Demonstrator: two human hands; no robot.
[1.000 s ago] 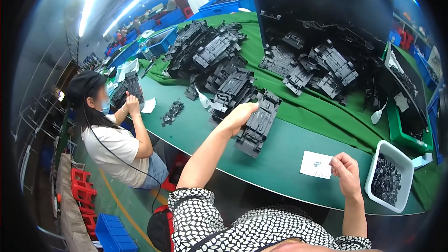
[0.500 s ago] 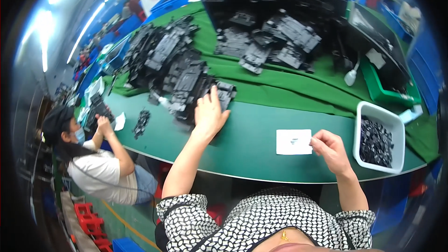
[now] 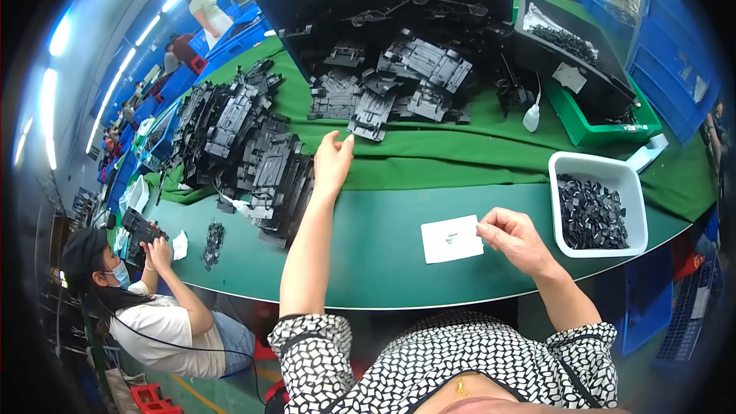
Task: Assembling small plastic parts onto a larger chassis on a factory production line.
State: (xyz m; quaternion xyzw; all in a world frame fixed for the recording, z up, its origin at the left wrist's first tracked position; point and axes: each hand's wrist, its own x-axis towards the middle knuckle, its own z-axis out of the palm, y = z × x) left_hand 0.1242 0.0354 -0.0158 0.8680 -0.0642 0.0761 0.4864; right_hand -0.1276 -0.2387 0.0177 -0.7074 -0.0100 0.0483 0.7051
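Note:
My left hand is open, thumb and fingers apart, reaching over the green cloth. Its fingertips are just short of a grey-black molded plastic tray part at the front of a loose far pile. Left of that forearm stands a row of similar black plastic parts, leaning on each other. Over the table my right hand is closed in a pinch beside the right edge of a white card with a small dark mark in its middle. Whatever the pinch holds is too small to make out.
A white bin of small black pieces stands right of my right hand. Behind it are a green crate and a tilted black box. A white bulb-like object hangs on a cord. At left, a co-worker handles a black part.
My left hand has left the black part beside the left stack and moved forward toward the far pile. My right hand stays pinched by the card. The whole view has shifted.

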